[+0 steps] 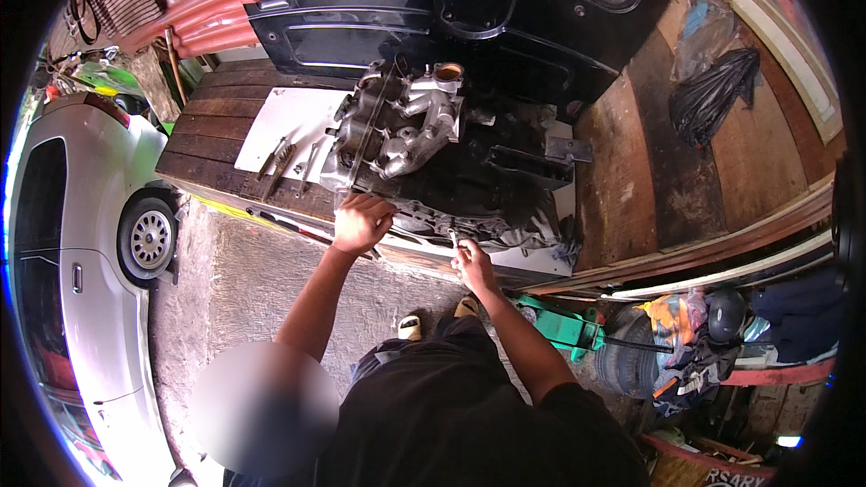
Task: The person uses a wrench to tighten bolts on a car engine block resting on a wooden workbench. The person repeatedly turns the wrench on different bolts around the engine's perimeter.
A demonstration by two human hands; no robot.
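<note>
The engine block sits on the dark wooden worktop, its pale metal manifold uppermost. My left hand is curled together and pressed against the block's near lower edge. My right hand is pinched shut on a small metal tool, its tip touching the same near edge of the block. Left of the block, a few hand tools lie on a white sheet. A dark vehicle door panel leans behind the worktop. A silver car stands to my left, and a green jack lies on the ground at my right.
</note>
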